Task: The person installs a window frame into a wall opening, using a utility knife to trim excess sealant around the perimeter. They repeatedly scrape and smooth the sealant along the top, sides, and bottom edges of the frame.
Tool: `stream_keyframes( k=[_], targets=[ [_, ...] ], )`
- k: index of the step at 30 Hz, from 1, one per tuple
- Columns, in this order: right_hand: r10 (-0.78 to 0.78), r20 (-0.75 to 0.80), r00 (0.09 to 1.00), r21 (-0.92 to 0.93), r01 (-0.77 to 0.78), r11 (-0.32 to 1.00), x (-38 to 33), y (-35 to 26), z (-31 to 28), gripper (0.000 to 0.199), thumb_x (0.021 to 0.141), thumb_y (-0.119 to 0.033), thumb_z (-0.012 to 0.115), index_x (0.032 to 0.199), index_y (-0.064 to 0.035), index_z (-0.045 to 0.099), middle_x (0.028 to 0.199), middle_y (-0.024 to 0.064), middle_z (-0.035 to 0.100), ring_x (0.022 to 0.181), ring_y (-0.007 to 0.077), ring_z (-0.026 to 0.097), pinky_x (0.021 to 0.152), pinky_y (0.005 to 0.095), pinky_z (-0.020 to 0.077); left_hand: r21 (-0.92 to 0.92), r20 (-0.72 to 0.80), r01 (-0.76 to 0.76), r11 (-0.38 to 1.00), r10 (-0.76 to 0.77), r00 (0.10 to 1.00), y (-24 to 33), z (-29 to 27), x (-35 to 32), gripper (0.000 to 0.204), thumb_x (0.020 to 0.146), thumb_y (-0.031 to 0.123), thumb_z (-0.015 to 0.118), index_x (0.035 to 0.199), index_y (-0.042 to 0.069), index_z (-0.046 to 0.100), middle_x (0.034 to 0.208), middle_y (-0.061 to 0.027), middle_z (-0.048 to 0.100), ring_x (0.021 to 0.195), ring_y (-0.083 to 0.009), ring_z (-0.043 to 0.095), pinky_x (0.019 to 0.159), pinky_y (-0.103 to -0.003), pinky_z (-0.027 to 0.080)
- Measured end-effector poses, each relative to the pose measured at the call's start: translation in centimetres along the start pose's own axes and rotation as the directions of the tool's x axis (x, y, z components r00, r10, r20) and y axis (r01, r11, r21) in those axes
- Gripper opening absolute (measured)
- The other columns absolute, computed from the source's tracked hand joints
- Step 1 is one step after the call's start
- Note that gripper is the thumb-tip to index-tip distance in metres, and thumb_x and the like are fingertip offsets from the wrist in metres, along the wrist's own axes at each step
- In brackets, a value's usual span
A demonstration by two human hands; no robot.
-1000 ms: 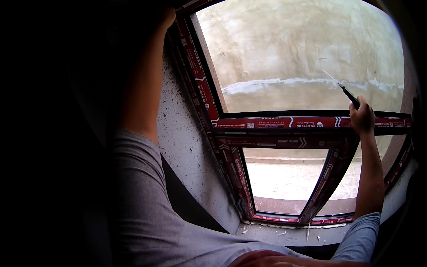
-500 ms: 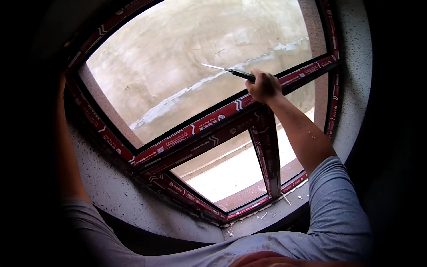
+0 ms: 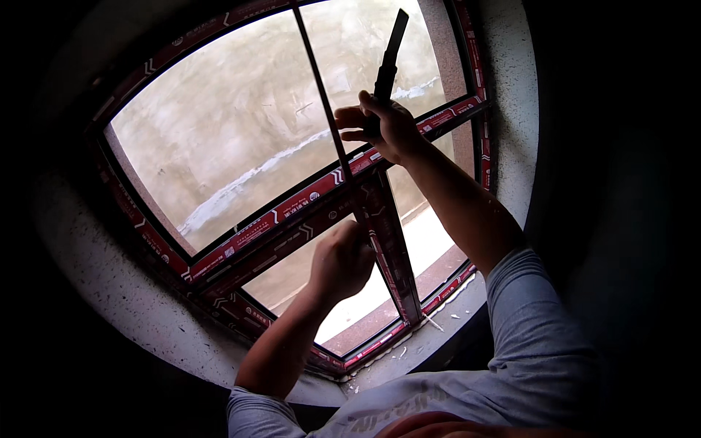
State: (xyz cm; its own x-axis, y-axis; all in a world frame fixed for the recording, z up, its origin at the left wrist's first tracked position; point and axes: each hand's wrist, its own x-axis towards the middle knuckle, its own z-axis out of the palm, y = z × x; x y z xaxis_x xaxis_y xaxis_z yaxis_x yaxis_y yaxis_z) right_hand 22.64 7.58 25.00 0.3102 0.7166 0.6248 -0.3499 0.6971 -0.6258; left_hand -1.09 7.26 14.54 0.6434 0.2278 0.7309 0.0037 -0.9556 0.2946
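My right hand is raised in front of the window's crossbar, gripping a dark snap-off utility knife against the palm with its blade pointing up. Some fingers of that hand reach toward a long, thin dark strip; whether they touch it I cannot tell. The strip slants down across the upper pane to my left hand, which is closed around its lower end before the lower pane. Behind both hands is the window frame, covered in red printed film.
A rough grey wall reveal surrounds the frame. White scraps lie on the sill at the bottom. Beyond the glass stands a beige wall with a pale streak.
My left hand has come from the far left to the middle, with the dark strip now across the pane. The knife has swung from pointing left to pointing up. The view has shifted.
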Motion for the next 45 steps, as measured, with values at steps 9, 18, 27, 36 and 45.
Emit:
stream_keyframes(
  k=[9,18,27,36,45],
  targets=[
    [0.073,-0.188,0.980,-0.216,-0.114,0.970,-3.8,-4.4,2.0,0.028,0.107,-0.031,0.058,0.106,-0.0034,0.056,0.085,0.0117,0.067,0.064,0.0211,0.068,0.059,0.0355,0.0568,-0.339,0.147,-0.053,0.939,0.109,0.983,1.1,4.3,-3.3,0.012,0.079,0.001,0.053,0.089,0.000,0.059,0.075,-0.0128,0.057,0.064,-0.0254,0.056,0.061,-0.035,0.047],
    [-0.002,-0.212,0.977,-0.272,-0.057,0.961,-6.2,-5.7,0.0,0.035,0.107,-0.033,0.057,0.117,-0.0003,0.061,0.109,0.0205,0.073,0.095,0.0284,0.076,0.079,0.0397,0.0624,-0.657,0.337,0.314,0.686,-0.105,0.936,2.6,-4.4,-8.2,0.012,0.076,0.003,0.050,0.085,-0.002,0.056,0.070,-0.0030,0.054,0.055,-0.0079,0.049,0.049,-0.024,0.040],
    [-0.192,-0.380,0.905,-0.116,0.159,0.980,4.7,-8.6,-0.3,0.027,0.104,-0.020,0.059,0.122,0.0004,0.060,0.107,0.0173,0.072,0.099,0.0303,0.073,0.089,0.0429,0.0599,-0.782,0.499,0.472,0.407,-0.045,0.866,4.1,-3.7,-12.4,0.011,0.082,0.005,0.058,0.089,-0.003,0.059,0.077,-0.0037,0.057,0.066,-0.0112,0.051,0.059,-0.027,0.042],
    [-0.277,-0.383,0.881,-0.143,0.240,0.960,14.0,-13.6,-4.0,0.015,0.098,-0.019,0.067,0.095,-0.0043,0.065,0.069,0.0033,0.061,0.056,0.0162,0.056,0.052,0.0301,0.0482,-0.833,0.443,0.489,0.257,-0.217,0.870,4.8,-5.7,-14.9,0.012,0.082,0.008,0.062,0.087,-0.003,0.061,0.076,-0.0046,0.058,0.058,-0.0083,0.052,0.051,-0.024,0.041],
    [-0.323,-0.216,0.921,-0.191,0.284,0.939,14.3,-13.3,-5.1,0.014,0.097,-0.014,0.064,0.101,-0.0028,0.071,0.084,0.0085,0.074,0.070,0.0181,0.068,0.061,0.0318,0.0538,-0.828,0.320,0.410,0.384,-0.278,0.906,4.8,-8.3,-15.1,0.014,0.078,0.008,0.063,0.084,-0.003,0.062,0.074,-0.0062,0.059,0.061,-0.0095,0.054,0.054,-0.024,0.043]
  ],
)
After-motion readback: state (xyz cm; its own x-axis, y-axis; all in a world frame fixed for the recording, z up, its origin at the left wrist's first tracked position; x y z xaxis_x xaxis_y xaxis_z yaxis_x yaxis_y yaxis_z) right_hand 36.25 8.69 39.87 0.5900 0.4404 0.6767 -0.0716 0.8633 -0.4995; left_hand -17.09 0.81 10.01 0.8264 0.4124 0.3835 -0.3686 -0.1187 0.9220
